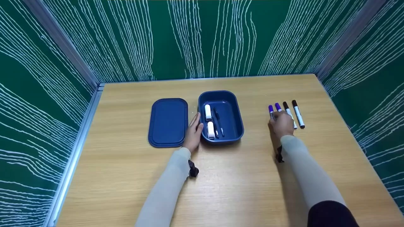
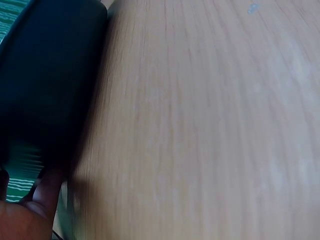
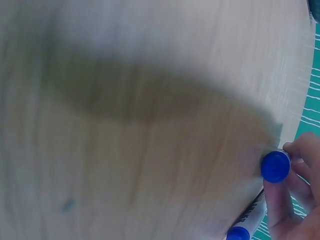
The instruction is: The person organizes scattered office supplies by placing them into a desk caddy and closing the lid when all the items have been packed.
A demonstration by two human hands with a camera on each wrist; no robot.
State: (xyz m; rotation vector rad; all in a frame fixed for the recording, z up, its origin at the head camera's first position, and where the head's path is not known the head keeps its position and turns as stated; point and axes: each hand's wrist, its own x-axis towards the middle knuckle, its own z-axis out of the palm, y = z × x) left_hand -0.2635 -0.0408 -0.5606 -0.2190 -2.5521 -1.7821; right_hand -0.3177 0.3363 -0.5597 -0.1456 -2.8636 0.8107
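Head view shows the right hand (image 1: 282, 124), well to the right of the navy box (image 1: 233, 115), with its fingers pinching the leftmost marker (image 3: 275, 166) and hiding most of its barrel. The left hand (image 1: 193, 134), its fingers extended, touches the box's left wall; left wrist view cuts the box off, too dark for detail.

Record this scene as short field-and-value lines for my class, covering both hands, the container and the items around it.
Left hand: touches left wall of open blue plastic-looking rounded box
Right hand: pinches leftmost white blue-purple-capped marker
In box: two white rounded objects, two slim dark pens
Left of box: flat blue rounded-rectangular lid
Other markers: one white blue-purple-capped, two white black-capped
Surface: light wood-grain table
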